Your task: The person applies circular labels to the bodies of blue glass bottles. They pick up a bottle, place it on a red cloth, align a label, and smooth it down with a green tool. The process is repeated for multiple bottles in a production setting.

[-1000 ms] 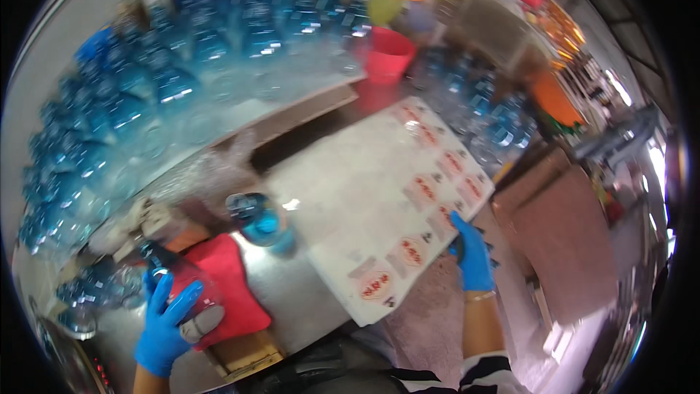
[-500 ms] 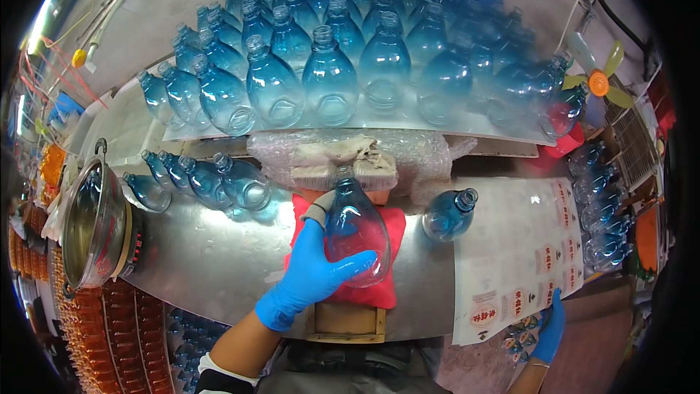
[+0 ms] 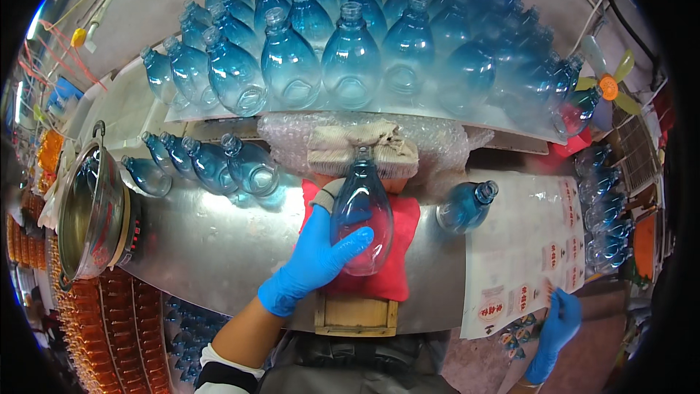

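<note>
In my left hand, gloved in blue with a beige cover on one finger, lies a bottle that fades from blue at the neck to clear at the base. It tilts neck-away above a red cloth, its neck by a folded whitish cloth. My thumb crosses its lower side. At the right, my blue-gloved right hand has its fingertips drawn together beside the near edge of a white sheet with red printed marks. Whatever those fingers pinch is too small to make out.
Rows of blue bottles fill a raised shelf behind bubble wrap. More bottles stand left, and a lone bottle right. A metal pan sits far left; a small fan stands far right.
My right hand has drawn back slightly toward me from the sheet's edge, its fingers now bent together. The left hand still holds the bottle; the whole view has shifted a little.
</note>
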Demonstrator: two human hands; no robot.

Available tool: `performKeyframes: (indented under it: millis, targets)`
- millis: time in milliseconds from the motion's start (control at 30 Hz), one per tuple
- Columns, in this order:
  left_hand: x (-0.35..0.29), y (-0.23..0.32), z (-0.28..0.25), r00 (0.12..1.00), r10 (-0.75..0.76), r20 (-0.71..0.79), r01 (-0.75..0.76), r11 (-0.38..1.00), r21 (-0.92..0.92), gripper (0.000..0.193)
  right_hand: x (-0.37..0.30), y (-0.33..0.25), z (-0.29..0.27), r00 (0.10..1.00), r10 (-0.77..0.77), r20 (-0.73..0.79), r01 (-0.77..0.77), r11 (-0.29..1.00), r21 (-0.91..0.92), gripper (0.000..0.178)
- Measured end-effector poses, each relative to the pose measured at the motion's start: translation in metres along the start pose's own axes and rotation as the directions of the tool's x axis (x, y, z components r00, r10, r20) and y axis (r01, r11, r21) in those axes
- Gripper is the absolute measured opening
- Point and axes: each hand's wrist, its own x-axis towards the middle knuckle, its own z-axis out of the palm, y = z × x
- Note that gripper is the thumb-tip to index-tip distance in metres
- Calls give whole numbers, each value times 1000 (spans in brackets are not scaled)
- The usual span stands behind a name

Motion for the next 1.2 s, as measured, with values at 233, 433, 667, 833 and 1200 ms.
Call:
performKeyframes:
  millis: [233, 433, 667, 833, 1200]
  targets:
    - [-6, 0, 1, 995, -60, -80, 52, 994, -101, 67, 77, -206, 67, 581, -616, 531, -12, 646, 763, 16]
    - [-7, -11, -11, 996, -68, 59, 83, 941, -329, 80, 108, -259, 113, 397, -636, 661, -147, 667, 730, 20]
    - [-16, 3, -3, 997, 47, 54, -46, 999, -7, 92, 123, -278, 118, 335, -672, 661, 38, 711, 702, 22]
    - [-13, -1, 2, 1000, 10, 1, -10, 999, -37, 89, 129, -280, 132, 487, -579, 655, -1, 749, 662, 22]
    - [12, 21, -14, 951, -307, 48, 307, 907, -289, 59, 19, -247, 128, 612, -98, 784, -724, 329, 606, 28]
